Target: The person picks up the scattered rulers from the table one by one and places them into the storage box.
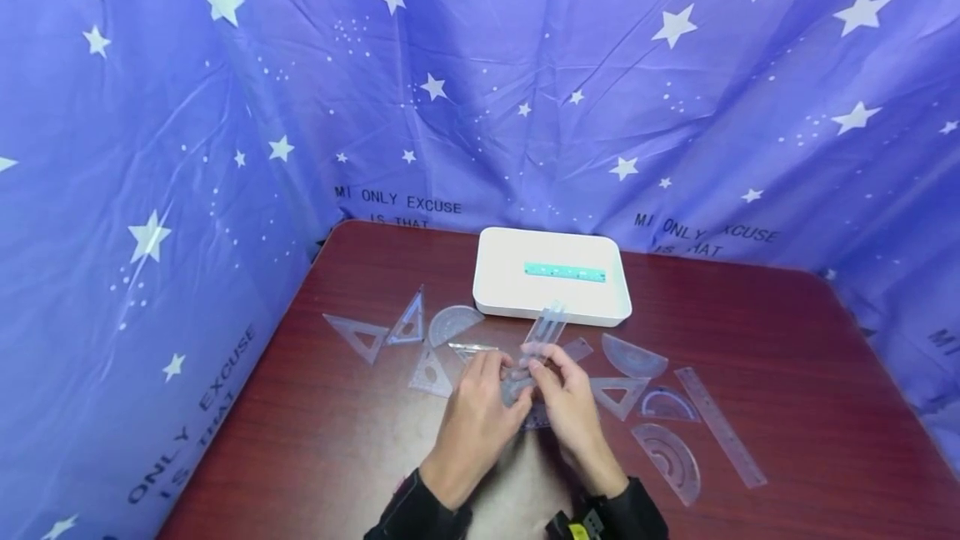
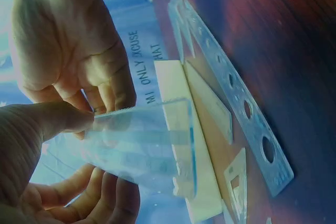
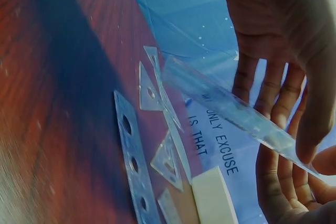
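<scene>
My left hand [image 1: 476, 411] and right hand [image 1: 572, 394] meet over the table in front of the white tray. Between them they hold a clear plastic ruler [image 1: 548, 325], its far end tilted toward the tray. The right thumb and fingers pinch it. In the left wrist view, the left thumb and fingers also grip the clear ruler [image 2: 144, 142]. Close below the hands lies a clear strip with round holes [image 2: 248, 109]. A clear protractor [image 1: 536, 418] is partly hidden under the hands.
The white tray [image 1: 502, 272] holds a teal ruler [image 1: 564, 272]. Left of the hands lie clear set squares [image 1: 363, 337] and a protractor [image 1: 453, 325]. To the right are several protractors [image 1: 667, 461], a set square [image 1: 618, 394] and a long ruler [image 1: 722, 427]. A starry curtain [image 1: 480, 123] surrounds the table.
</scene>
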Demonstrator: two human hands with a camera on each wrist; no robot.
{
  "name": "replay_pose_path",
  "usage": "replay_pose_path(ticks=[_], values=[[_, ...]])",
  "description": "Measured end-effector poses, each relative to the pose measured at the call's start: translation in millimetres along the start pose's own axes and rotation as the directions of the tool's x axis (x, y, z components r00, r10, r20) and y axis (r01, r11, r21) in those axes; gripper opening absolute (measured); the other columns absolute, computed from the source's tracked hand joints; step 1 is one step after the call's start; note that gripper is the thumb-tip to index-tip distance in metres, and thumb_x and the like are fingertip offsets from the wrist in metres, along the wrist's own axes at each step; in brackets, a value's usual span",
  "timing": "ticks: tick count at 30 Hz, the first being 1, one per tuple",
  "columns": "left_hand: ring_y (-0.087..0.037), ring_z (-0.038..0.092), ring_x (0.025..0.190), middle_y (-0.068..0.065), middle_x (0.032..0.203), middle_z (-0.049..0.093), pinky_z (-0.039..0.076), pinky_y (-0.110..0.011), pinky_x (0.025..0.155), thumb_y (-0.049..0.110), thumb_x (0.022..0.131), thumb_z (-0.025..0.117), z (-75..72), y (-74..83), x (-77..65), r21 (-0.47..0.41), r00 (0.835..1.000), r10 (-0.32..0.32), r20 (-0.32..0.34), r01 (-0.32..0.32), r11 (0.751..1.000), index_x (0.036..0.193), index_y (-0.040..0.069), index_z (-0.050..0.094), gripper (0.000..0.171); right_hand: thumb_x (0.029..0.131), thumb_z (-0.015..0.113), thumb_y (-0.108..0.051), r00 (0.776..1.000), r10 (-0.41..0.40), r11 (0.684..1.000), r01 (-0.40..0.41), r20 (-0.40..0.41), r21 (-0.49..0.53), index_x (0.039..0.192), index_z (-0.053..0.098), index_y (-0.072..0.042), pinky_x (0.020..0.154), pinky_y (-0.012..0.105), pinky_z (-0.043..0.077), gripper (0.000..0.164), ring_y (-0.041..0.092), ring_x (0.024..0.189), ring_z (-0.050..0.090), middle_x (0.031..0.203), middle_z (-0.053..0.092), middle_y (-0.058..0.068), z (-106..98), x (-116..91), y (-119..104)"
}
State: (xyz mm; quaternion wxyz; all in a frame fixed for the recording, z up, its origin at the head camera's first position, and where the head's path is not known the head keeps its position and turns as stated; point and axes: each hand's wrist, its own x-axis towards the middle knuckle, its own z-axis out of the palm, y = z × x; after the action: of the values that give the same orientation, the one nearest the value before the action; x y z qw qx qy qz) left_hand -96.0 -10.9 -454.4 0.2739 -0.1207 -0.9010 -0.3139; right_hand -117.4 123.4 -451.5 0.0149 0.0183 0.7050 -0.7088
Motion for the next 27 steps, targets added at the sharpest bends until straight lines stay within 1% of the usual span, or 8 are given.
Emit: replay_pose_path(ticks=[4, 8, 10, 12, 17, 21, 25, 27], values=[[-0.016, 0.067, 0.082, -0.004, 0.095, 0.069, 0.061, -0.030, 0.071, 0.023, 0.076, 0.097, -3.7, -2.9, -1.0, -0.007, 0.999, -0.023, 0.033, 0.023, 1.000, 0.105, 0.008, 0.071, 0.041, 0.106, 0.058, 0.002, 0.999, -0.018, 0.995, 0.022, 0.045, -0.098, 0.130, 0.068, 0.007, 0.079, 0.024, 0.063, 0.027, 0.005, 0.091, 0.073, 0.124, 0.071, 0.027, -11.7, 8.6, -6.6], [-0.015, 0.069, 0.085, -0.001, 0.097, 0.072, 0.061, -0.031, 0.068, 0.027, 0.076, 0.097, -10.3, -11.6, -2.2, 0.049, 0.997, -0.047, 0.063, 0.044, 0.998, 0.102, 0.015, 0.074, 0.036, 0.104, 0.059, 0.007, 0.989, -0.070, 0.986, 0.089, 0.131, -0.140, 0.133, 0.059, 0.011, 0.076, 0.029, 0.065, 0.030, 0.009, 0.084, 0.073, 0.113, 0.071, 0.031, -31.9, 24.3, -18.5], [-0.016, 0.070, 0.087, 0.000, 0.098, 0.073, 0.060, -0.032, 0.067, 0.025, 0.076, 0.096, -13.4, -17.3, -3.0, 0.073, 0.996, -0.059, 0.066, 0.054, 0.996, 0.099, 0.017, 0.075, 0.032, 0.102, 0.060, 0.008, 0.981, -0.107, 0.968, 0.140, 0.162, -0.209, 0.133, 0.058, 0.009, 0.074, 0.029, 0.065, 0.031, 0.009, 0.082, 0.073, 0.110, 0.073, 0.028, -43.3, 34.2, -27.3], [-0.018, 0.071, 0.088, 0.001, 0.098, 0.074, 0.060, -0.034, 0.066, 0.023, 0.077, 0.094, -16.1, -23.1, -3.9, 0.090, 0.995, -0.070, 0.068, 0.064, 0.994, 0.096, 0.018, 0.075, 0.027, 0.101, 0.063, 0.007, 0.969, -0.156, 0.925, 0.211, 0.191, -0.315, 0.132, 0.060, 0.005, 0.074, 0.027, 0.063, 0.031, 0.010, 0.083, 0.072, 0.109, 0.075, 0.025, -54.3, 45.6, -37.9], [-0.021, 0.070, 0.085, 0.002, 0.092, 0.070, 0.057, -0.035, 0.063, 0.023, 0.079, 0.090, -21.9, -35.1, -5.6, 0.130, 0.987, -0.127, 0.102, 0.114, 0.985, 0.092, 0.020, 0.074, 0.021, 0.101, 0.066, 0.001, 0.938, -0.238, 0.775, 0.339, 0.251, -0.533, 0.127, 0.067, -0.002, 0.071, 0.024, 0.059, 0.025, 0.021, 0.089, 0.074, 0.108, 0.078, 0.019, -74.1, 76.7, -68.7], [-0.023, 0.068, 0.086, 0.000, 0.093, 0.069, 0.057, -0.038, 0.066, 0.022, 0.079, 0.089, -24.8, -40.8, -6.7, 0.151, 0.977, -0.162, 0.140, 0.141, 0.979, 0.094, 0.018, 0.075, 0.021, 0.102, 0.064, 0.000, 0.932, -0.230, 0.693, 0.359, 0.280, -0.626, 0.124, 0.067, -0.004, 0.070, 0.027, 0.059, 0.023, 0.029, 0.091, 0.075, 0.107, 0.078, 0.019, -78.2, 104.8, -90.4], [-0.025, 0.069, 0.089, -0.003, 0.098, 0.071, 0.059, -0.042, 0.068, 0.020, 0.082, 0.086, -24.8, -44.2, -7.1, 0.152, 0.976, -0.167, 0.137, 0.146, 0.978, 0.095, 0.016, 0.075, 0.017, 0.099, 0.058, 0.002, 0.916, -0.209, 0.570, 0.398, 0.341, -0.719, 0.121, 0.069, -0.006, 0.076, 0.033, 0.055, 0.025, 0.032, 0.096, 0.075, 0.107, 0.079, 0.018, -74.5, 139.3, -102.7], [-0.025, 0.069, 0.090, -0.004, 0.098, 0.071, 0.060, -0.043, 0.070, 0.019, 0.084, 0.085, -24.3, -45.3, -7.2, 0.148, 0.977, -0.167, 0.132, 0.147, 0.978, 0.096, 0.015, 0.076, 0.016, 0.100, 0.055, 0.002, 0.909, -0.179, 0.524, 0.412, 0.377, -0.745, 0.120, 0.070, -0.005, 0.077, 0.037, 0.054, 0.026, 0.033, 0.095, 0.073, 0.108, 0.078, 0.019, -72.0, 156.8, -103.7]])
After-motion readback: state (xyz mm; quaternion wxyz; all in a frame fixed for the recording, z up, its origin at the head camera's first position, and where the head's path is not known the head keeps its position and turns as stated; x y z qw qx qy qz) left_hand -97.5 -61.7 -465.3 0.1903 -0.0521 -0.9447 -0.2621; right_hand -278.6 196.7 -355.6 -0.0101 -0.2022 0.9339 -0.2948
